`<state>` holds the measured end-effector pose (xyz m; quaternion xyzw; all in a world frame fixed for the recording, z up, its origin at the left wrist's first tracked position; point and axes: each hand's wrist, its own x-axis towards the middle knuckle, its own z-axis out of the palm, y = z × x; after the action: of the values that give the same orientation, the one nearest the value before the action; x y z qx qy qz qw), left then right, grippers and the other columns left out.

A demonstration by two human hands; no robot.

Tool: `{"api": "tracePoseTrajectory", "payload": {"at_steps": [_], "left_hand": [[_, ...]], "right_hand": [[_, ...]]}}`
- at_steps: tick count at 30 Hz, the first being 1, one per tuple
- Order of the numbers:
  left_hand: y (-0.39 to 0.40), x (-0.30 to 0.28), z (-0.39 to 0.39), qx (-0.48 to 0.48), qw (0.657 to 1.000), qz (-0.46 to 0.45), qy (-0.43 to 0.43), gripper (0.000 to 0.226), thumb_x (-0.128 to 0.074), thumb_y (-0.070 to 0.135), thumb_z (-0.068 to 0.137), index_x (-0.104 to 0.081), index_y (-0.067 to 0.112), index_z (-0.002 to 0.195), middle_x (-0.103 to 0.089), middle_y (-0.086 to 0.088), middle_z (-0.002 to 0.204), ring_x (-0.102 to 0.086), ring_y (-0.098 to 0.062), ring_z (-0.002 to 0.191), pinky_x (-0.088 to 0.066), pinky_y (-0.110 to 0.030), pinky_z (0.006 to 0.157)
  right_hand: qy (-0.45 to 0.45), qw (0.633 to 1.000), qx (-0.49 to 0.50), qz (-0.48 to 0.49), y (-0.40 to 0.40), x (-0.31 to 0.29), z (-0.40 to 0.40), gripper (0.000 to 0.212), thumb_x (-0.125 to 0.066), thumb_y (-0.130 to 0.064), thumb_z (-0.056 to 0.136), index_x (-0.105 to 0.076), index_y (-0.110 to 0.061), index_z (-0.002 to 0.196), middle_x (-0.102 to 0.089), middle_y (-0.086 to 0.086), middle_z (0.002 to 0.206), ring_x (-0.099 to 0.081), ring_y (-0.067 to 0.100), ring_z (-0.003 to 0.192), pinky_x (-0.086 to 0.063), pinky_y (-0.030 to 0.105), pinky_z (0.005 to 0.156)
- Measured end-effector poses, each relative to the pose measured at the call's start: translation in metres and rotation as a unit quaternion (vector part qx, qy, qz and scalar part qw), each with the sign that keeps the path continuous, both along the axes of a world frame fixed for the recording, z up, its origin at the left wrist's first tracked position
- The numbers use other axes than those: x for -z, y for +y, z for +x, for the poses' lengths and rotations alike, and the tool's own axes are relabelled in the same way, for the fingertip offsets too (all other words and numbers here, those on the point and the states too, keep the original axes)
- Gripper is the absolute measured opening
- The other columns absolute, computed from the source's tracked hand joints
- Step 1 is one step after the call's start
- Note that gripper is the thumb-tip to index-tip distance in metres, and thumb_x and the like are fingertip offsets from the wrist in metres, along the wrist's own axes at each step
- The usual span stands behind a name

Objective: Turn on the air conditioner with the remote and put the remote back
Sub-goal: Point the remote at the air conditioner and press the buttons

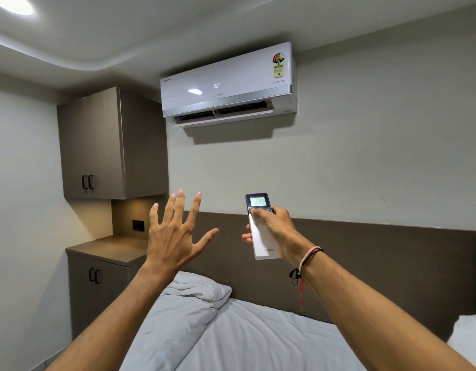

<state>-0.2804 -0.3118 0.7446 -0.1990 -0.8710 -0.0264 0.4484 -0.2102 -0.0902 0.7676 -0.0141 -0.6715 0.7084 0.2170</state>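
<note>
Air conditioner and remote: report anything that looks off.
The air conditioner panel shows 22, but the remote screen in the right hand seems to show a different number. Left hand is empty. Otherwise nothing stands out.

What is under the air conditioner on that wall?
Under the air conditioner is bare wall with its shadow, then a dark headboard. The right hand and remote cover some of it.

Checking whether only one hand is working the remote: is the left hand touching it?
Apart. The head view shows the left hand spread open, wall visible between it and the remote held in the right hand.
</note>
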Motion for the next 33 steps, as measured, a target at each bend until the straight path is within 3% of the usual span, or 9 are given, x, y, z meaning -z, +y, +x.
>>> {"api": "tracePoseTrajectory", "payload": {"at_steps": [6, 20, 33], "left_hand": [[-0.0019, 0.0015, 0.0005, 0.001, 1.000, 0.001, 0.000, 0.092, -0.019, 0.080, 0.087, -0.022, 0.026, 0.161, -0.034, -0.023, 0.163, -0.036, -0.038, 0.150, -0.032, -0.068, 0.115], [-0.0053, -0.0016, 0.0032, -0.001, 1.000, -0.001, 0.004, 0.093, -0.017, 0.081, 0.087, -0.021, 0.026, 0.162, -0.033, -0.023, 0.164, -0.035, -0.038, 0.151, -0.031, -0.068, 0.116], [-0.0064, -0.0025, 0.0070, 0.004, 1.000, -0.002, -0.002, 0.093, -0.019, 0.081, 0.087, -0.026, 0.024, 0.161, -0.037, -0.024, 0.162, -0.039, -0.039, 0.148, -0.034, -0.069, 0.113]], "right_hand": [[-0.001, 1.000, 0.000, -0.001, -0.0043, -0.0020, -0.0036, 0.034, -0.067, -0.022, 0.090, -0.054, -0.008, 0.117, -0.074, 0.020, 0.085, -0.078, 0.036, 0.065, -0.061, 0.035, 0.053], [-0.007, 1.000, 0.003, 0.008, -0.0055, -0.0008, -0.0023, 0.019, -0.066, -0.019, 0.091, -0.057, -0.009, 0.105, -0.073, 0.021, 0.081, -0.077, 0.037, 0.064, -0.061, 0.036, 0.053], [-0.011, 1.000, 0.003, 0.007, -0.0066, -0.0018, 0.0060, 0.026, -0.067, -0.022, 0.091, -0.057, -0.009, 0.111, -0.074, 0.020, 0.083, -0.077, 0.035, 0.064, -0.061, 0.034, 0.053]]}}
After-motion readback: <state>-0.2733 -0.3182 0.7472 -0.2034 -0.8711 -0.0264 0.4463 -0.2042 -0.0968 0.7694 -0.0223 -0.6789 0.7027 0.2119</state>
